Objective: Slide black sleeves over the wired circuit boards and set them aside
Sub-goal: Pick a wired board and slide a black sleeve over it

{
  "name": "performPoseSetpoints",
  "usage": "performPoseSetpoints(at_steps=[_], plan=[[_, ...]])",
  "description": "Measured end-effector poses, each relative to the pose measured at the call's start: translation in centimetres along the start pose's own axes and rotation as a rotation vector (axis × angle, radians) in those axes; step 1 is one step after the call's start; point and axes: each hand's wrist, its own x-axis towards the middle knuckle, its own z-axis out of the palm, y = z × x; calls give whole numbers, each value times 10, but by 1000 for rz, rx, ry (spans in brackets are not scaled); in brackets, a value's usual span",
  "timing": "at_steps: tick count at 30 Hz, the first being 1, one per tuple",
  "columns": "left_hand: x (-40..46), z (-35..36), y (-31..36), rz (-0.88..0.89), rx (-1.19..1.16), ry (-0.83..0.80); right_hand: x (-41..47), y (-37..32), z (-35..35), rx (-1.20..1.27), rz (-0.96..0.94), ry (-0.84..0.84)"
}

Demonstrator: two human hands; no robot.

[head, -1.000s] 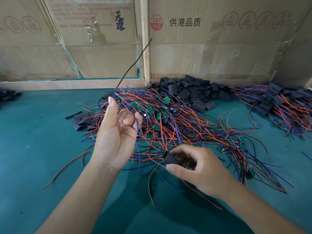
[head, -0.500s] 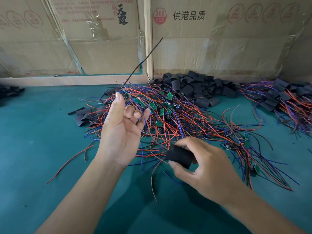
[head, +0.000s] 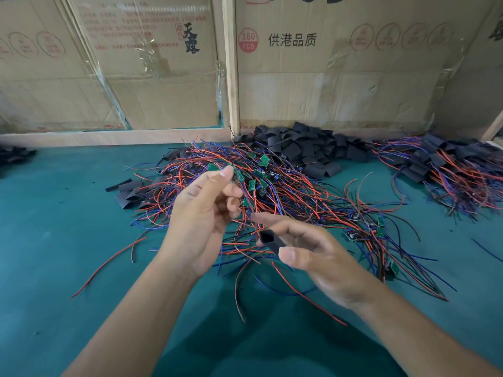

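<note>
Green worktop [head: 54, 240] under cardboard boxes [head: 340, 85] at twelve o'clock. Centre stage, the tangle of wired circuit boards [head: 285, 194]; loose black sleeves [head: 307, 151] heaped at one o'clock, finished ones [head: 446, 170] at two. Left hand [head: 201, 216], fingers curled, seems to pinch one board's wires, though blur hides the grip. Right hand [head: 315, 257] pinches a black sleeve [head: 272, 240], mouth open towards the left hand. Light, floppy, snag-prone stuff, I'd say; hold near the board.

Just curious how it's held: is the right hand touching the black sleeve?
Touching. The head view shows the right hand pinching the sleeve between thumb and fingers.
</note>
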Motion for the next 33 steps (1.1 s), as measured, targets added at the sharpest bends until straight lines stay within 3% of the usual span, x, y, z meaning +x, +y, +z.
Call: performPoseSetpoints(at_steps=[4, 10, 15, 17, 19, 21, 22, 24, 27, 33], plan=[[-3, 7, -7, -93, 46, 28, -3, -4, 1, 87, 42, -117], [8, -17, -8, -271, 169, 51, -3, -7, -11, 137, 250, -122], [17, -42, -17, -480, 447, -4, -4, -5, -32, -36, 356, -92], [18, -49, -16, -508, 689, -82, -4, -6, -34, -127, 368, -96], [20, -55, -17, -370, 1062, -54, -4, -7, -35, -216, 379, -112], [18, -51, -18, -24, 1315, 32, -4, -7, -36, -278, 400, -145], [15, -42, -19, 134, 1306, -15, -4, -7, -37, -293, 408, -161], [7, -22, -29, 279, 1198, -268, -6, -8, -38, -308, 414, -195], [-3, -8, -51, 324, 1197, -548, -7, -10, -39, -333, 406, -241], [-3, -8, -65, 214, 1071, -689, -9, -12, -44, -342, 430, -292]])
